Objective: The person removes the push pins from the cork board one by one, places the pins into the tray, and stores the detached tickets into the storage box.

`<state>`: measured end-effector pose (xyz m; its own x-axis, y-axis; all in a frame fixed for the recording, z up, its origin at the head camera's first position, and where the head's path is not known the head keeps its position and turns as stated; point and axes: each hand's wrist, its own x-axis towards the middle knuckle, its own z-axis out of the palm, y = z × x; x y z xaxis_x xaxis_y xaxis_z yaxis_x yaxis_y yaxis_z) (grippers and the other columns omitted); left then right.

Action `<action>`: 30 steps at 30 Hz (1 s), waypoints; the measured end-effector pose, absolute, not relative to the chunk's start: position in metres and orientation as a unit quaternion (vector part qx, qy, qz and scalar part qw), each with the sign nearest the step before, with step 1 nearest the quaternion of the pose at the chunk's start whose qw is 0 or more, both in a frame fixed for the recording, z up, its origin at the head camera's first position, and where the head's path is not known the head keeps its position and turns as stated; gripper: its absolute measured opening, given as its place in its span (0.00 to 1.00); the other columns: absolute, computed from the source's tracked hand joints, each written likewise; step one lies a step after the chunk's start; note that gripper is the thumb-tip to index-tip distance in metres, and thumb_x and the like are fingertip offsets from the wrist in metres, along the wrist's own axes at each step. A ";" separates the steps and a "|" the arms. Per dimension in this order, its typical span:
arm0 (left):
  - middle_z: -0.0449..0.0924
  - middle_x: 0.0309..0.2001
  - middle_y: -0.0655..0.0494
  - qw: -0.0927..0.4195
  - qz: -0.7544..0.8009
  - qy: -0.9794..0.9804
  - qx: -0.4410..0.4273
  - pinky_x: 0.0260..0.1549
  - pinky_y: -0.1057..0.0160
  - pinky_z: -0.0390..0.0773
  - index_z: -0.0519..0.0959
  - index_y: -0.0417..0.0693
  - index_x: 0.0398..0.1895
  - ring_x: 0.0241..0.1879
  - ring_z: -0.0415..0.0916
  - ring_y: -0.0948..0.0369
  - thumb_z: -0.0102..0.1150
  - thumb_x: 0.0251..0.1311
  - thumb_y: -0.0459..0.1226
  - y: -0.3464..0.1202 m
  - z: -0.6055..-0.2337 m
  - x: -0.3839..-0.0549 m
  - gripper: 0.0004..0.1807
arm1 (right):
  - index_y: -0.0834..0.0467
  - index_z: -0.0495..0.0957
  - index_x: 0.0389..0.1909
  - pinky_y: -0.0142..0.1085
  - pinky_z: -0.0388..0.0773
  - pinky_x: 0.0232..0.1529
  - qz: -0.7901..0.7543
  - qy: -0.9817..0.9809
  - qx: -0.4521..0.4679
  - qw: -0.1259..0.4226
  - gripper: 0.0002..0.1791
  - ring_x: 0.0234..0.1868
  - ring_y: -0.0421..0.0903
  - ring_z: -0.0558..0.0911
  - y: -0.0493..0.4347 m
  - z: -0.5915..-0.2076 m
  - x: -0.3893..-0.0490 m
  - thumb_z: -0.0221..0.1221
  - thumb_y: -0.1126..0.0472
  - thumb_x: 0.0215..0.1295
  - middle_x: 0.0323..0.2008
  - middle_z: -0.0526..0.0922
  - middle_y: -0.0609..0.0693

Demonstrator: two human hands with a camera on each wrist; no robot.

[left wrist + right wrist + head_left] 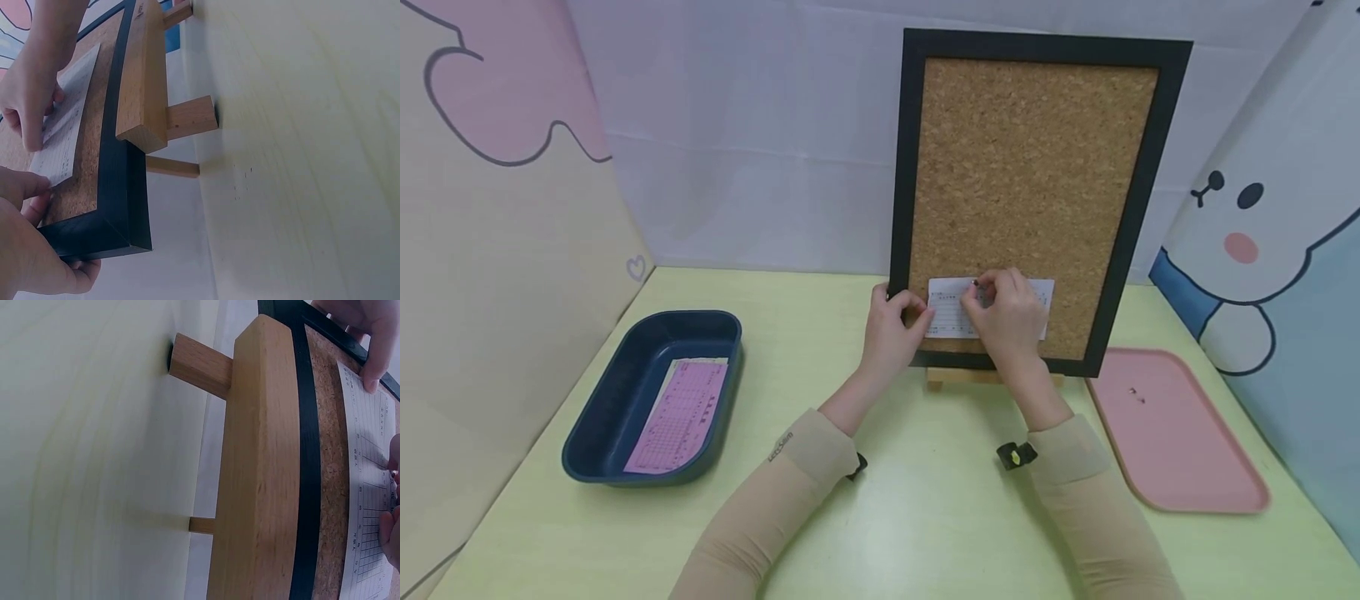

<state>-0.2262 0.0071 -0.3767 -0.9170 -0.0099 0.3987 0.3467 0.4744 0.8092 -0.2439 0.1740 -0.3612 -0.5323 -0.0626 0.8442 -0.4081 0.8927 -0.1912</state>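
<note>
A white printed paper form (951, 318) lies against the lower part of a black-framed corkboard (1037, 167). With thumb and index finger my left hand (891, 329) holds the form's left edge; its other fingers reach behind the board's frame (125, 200). My right hand (1011, 317) is in front of the form, pinching a tiny dark push pin (975, 283) at the form's upper edge. The pin's point is hidden by the fingers. In the right wrist view, printed lines and a grid show on the form (369, 500).
The board stands on a wooden easel (147, 81). To the left, a dark blue tray (580, 442) holds pink printed sheets (681, 412). On the right lies a pink tray (1195, 467) with a few tiny dark pieces (1137, 396). A white cloth backdrop (737, 150) hangs behind.
</note>
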 end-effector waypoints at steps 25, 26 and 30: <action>0.65 0.54 0.44 0.180 -0.509 -0.834 -0.110 0.45 0.58 0.76 0.78 0.47 0.28 0.50 0.70 0.52 0.63 0.58 0.38 0.007 -0.378 -0.227 0.06 | 0.63 0.79 0.29 0.40 0.68 0.19 0.202 -0.847 0.136 0.472 0.09 0.20 0.50 0.74 0.175 -0.364 -0.243 0.61 0.60 0.55 0.23 0.77 0.55; 0.65 0.54 0.44 0.180 -0.509 -0.834 -0.111 0.46 0.58 0.76 0.78 0.47 0.28 0.50 0.70 0.52 0.63 0.58 0.38 0.007 -0.379 -0.227 0.06 | 0.63 0.78 0.29 0.40 0.68 0.19 0.203 -0.849 0.132 0.469 0.09 0.20 0.50 0.74 0.174 -0.364 -0.242 0.62 0.59 0.56 0.23 0.77 0.55; 0.65 0.54 0.44 0.182 -0.504 -0.837 -0.110 0.45 0.58 0.75 0.78 0.47 0.28 0.50 0.70 0.52 0.63 0.58 0.38 0.007 -0.379 -0.227 0.06 | 0.63 0.78 0.29 0.40 0.67 0.20 0.216 -0.855 0.109 0.460 0.11 0.20 0.50 0.74 0.172 -0.363 -0.240 0.63 0.57 0.56 0.23 0.77 0.56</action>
<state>-0.2271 0.0065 -0.3791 -0.9093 0.0006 0.4161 0.3682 0.4669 0.8040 -0.2398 0.1722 -0.3631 -0.5536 0.0122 0.8327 -0.3842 0.8834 -0.2683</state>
